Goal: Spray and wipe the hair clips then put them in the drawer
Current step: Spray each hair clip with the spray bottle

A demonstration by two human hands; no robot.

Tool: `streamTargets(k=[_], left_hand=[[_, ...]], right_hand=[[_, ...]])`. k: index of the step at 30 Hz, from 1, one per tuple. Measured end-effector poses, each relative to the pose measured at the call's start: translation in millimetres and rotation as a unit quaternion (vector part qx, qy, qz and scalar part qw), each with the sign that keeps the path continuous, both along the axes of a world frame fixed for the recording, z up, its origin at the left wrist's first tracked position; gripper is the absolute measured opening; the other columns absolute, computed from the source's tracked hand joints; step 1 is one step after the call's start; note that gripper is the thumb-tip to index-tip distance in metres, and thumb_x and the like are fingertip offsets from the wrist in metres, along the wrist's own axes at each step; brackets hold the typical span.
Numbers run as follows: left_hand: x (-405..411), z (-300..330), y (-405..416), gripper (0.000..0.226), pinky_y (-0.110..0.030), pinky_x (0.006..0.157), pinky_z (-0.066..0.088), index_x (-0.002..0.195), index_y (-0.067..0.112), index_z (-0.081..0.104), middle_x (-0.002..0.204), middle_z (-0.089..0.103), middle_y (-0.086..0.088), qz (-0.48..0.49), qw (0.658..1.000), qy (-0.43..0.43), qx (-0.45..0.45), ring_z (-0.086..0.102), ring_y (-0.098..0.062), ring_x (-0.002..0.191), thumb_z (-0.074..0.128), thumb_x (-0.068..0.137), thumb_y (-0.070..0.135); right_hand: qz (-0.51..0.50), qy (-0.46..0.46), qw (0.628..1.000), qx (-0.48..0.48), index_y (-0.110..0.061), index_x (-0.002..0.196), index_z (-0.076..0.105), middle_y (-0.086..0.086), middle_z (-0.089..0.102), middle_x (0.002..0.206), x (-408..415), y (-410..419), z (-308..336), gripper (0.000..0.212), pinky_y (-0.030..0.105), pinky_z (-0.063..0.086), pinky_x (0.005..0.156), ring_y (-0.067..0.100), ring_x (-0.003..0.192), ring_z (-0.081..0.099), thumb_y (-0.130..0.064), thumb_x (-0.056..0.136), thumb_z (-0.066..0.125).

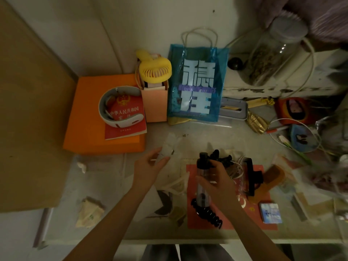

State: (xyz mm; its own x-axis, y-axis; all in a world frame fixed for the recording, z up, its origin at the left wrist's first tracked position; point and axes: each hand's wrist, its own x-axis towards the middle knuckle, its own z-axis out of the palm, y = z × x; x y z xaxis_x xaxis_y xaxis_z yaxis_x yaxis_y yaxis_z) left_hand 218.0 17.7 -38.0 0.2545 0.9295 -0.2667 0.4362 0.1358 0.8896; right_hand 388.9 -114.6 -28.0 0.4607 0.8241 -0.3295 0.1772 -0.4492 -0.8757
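Gripping clear plastic spray bottle with black pump top (203,178) upright over red mat (227,219): right hand (216,178) wraps mid-barrel, fingers curled round. Bottle looks light, rigid, smooth; likely slippery if wet, so barrel hold suits. Left hand (148,166) pinches crumpled white wipe (166,153), soft, limp. Black plastic hair clips (209,216) on mat near bottle: stiff, light, toothed; take by body.
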Motion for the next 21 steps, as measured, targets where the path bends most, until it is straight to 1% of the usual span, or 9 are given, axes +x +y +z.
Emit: streamTargets(k=[4, 6, 8, 11, 15, 17, 18, 20, 21], left_hand=[[5, 44, 15, 0.018, -0.008, 0.063, 0.049, 0.097, 0.038, 0.065, 0.089, 0.07, 0.016, -0.015, 0.998, -0.063, -0.013, 0.067, -0.003, 0.083, 0.071, 0.083, 0.028], [8, 70, 21, 0.017, -0.012, 0.064, 0.051, 0.096, 0.039, 0.067, 0.092, 0.073, 0.012, -0.027, 0.994, -0.105, -0.013, 0.068, -0.002, 0.084, 0.069, 0.08, 0.036], [10, 97, 26, 0.024, -0.011, 0.066, 0.052, 0.096, 0.036, 0.069, 0.095, 0.072, 0.014, -0.032, 0.99, -0.135, 0.02, 0.068, 0.0, 0.085, 0.068, 0.073, 0.044], [14, 134, 32, 0.013, -0.012, 0.067, 0.051, 0.091, 0.042, 0.071, 0.095, 0.073, 0.016, -0.043, 0.983, -0.166, 0.058, 0.068, -0.001, 0.089, 0.067, 0.08, 0.036], [18, 178, 37, 0.021, -0.015, 0.069, 0.052, 0.089, 0.05, 0.071, 0.096, 0.072, 0.021, -0.043, 0.979, -0.176, 0.094, 0.067, 0.002, 0.092, 0.067, 0.086, 0.03], [20, 199, 39, 0.015, -0.018, 0.074, 0.05, 0.094, 0.045, 0.071, 0.098, 0.071, 0.023, -0.028, 0.978, -0.171, 0.115, 0.065, 0.004, 0.093, 0.069, 0.083, 0.035], [20, 208, 39, 0.016, -0.017, 0.075, 0.05, 0.098, 0.041, 0.071, 0.098, 0.07, 0.024, -0.027, 0.977, -0.173, 0.124, 0.064, 0.006, 0.093, 0.069, 0.083, 0.037], [22, 227, 37, 0.014, -0.009, 0.065, 0.048, 0.097, 0.04, 0.069, 0.094, 0.069, 0.03, -0.035, 0.973, -0.185, 0.137, 0.062, 0.012, 0.088, 0.068, 0.083, 0.038], [23, 237, 36, 0.011, -0.006, 0.059, 0.047, 0.093, 0.041, 0.068, 0.09, 0.068, 0.032, -0.042, 0.97, -0.194, 0.144, 0.062, 0.013, 0.085, 0.067, 0.083, 0.036]], right_hand=[[-0.009, 0.039, 0.998, 0.05, -0.032, 0.126, 0.043, -0.012, 0.065, 0.099, 9, 12, 29, 0.051, 0.014, 0.052, 0.066, -0.005, 0.086, 0.065, -0.019, 0.084, 0.069], [0.001, 0.049, 0.996, 0.078, -0.032, 0.133, 0.04, -0.005, 0.066, 0.103, 14, 20, 47, 0.055, 0.019, 0.055, 0.067, 0.003, 0.086, 0.068, -0.015, 0.088, 0.066], [0.012, 0.039, 0.993, 0.108, -0.035, 0.137, 0.037, -0.005, 0.065, 0.104, 19, 28, 68, 0.059, 0.021, 0.056, 0.068, 0.004, 0.088, 0.067, -0.015, 0.089, 0.064], [0.019, 0.036, 0.987, 0.154, -0.037, 0.139, 0.035, -0.007, 0.064, 0.105, 25, 38, 102, 0.061, 0.019, 0.054, 0.07, 0.003, 0.094, 0.065, -0.017, 0.089, 0.063], [0.026, 0.026, 0.973, 0.226, -0.032, 0.141, 0.035, 0.006, 0.065, 0.106, 31, 45, 149, 0.062, 0.033, 0.056, 0.079, 0.017, 0.095, 0.067, -0.011, 0.089, 0.061], [0.033, 0.01, 0.964, 0.264, -0.035, 0.14, 0.033, 0.021, 0.062, 0.103, 31, 47, 174, 0.063, 0.043, 0.056, 0.08, 0.03, 0.093, 0.065, -0.009, 0.089, 0.06], [0.039, 0.004, 0.96, 0.277, -0.035, 0.141, 0.032, 0.031, 0.058, 0.102, 32, 48, 185, 0.064, 0.053, 0.052, 0.082, 0.041, 0.093, 0.061, -0.009, 0.089, 0.059], [0.046, 0.003, 0.954, 0.298, -0.036, 0.144, 0.029, 0.039, 0.052, 0.101, 35, 51, 204, 0.068, 0.063, 0.046, 0.081, 0.052, 0.094, 0.055, -0.011, 0.088, 0.058], [0.046, 0.003, 0.95, 0.309, -0.039, 0.144, 0.029, 0.038, 0.053, 0.101, 38, 52, 214, 0.069, 0.062, 0.048, 0.081, 0.05, 0.094, 0.056, -0.013, 0.087, 0.059]])
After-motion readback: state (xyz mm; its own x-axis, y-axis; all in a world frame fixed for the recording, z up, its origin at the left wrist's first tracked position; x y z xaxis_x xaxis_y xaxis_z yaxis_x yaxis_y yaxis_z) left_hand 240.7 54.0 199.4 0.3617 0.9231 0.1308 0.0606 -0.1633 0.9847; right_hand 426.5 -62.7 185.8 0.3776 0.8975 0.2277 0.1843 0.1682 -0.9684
